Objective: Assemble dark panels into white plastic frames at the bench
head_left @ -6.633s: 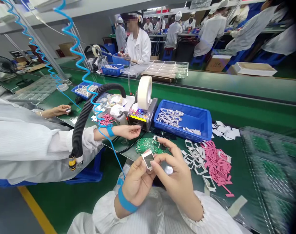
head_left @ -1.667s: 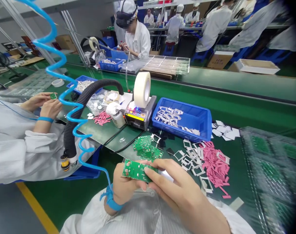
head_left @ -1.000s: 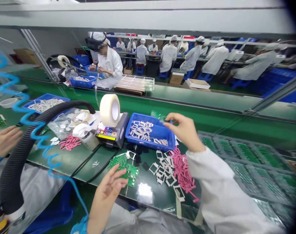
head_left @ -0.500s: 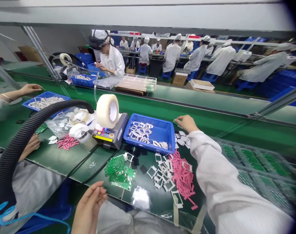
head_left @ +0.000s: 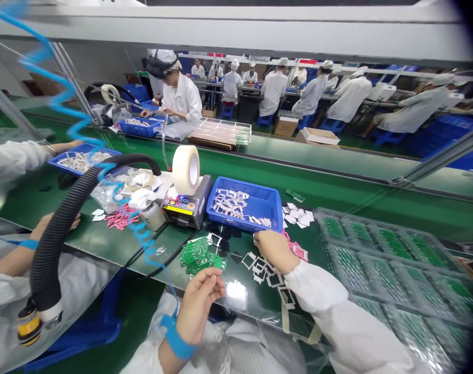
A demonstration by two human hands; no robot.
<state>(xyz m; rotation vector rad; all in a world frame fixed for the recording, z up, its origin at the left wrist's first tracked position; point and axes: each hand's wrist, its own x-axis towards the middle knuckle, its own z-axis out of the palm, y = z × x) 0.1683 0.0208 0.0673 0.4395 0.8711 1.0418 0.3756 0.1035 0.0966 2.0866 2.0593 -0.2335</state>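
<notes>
My left hand (head_left: 203, 293) is at the table's front edge, just below a pile of green circuit boards (head_left: 197, 254). Its fingers are curled together and I see nothing between them. My right hand (head_left: 275, 250) reaches over the white frames (head_left: 262, 267) and the pink strips (head_left: 298, 249), in front of the blue bin (head_left: 245, 202). Its fingers point down and left and are mostly hidden by the hand. One green circuit board (head_left: 294, 196) lies alone behind the white square pieces (head_left: 298, 215), right of the bin. Black pads (head_left: 232, 232) lie in front of the bin.
Clear trays (head_left: 377, 254) with green boards cover the right side. A grey device (head_left: 185, 205) carries a large tape roll (head_left: 186, 170). A black hose (head_left: 61, 223) and a blue coiled cord (head_left: 80, 124) cross the left, where a neighbour's hand (head_left: 51, 226) rests.
My right hand has let go of the green circuit board behind the white pieces and come back toward me. My left hand has moved right, up to the board pile. The view has shifted slightly.
</notes>
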